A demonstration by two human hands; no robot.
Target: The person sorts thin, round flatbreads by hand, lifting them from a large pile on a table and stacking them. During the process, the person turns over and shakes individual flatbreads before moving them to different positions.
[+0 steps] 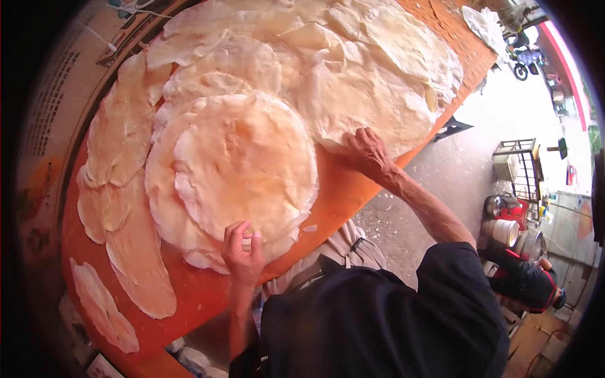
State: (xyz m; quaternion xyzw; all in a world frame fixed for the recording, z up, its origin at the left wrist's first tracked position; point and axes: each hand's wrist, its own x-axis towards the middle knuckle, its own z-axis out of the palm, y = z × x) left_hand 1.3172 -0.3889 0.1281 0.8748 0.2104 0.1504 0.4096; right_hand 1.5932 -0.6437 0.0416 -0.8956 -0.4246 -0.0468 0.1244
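Thin dough sheets (126, 252) lie spread over the orange table (195, 296). The left hand (242, 249), fingers curled, pinches the near edge of the top round sheet (246, 157) on a stack. It seems to be starting to peel the sheet off, though the grip is hard to see. The right hand (368, 151) lies flat and spread on a neighbouring sheet (359, 94). Lifting calls for a slow, even pull, lest the sheet tear.

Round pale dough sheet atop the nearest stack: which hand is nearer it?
Left. Left hand touches the dough sheet at its near edge; right hand rests apart, on the farther pile.
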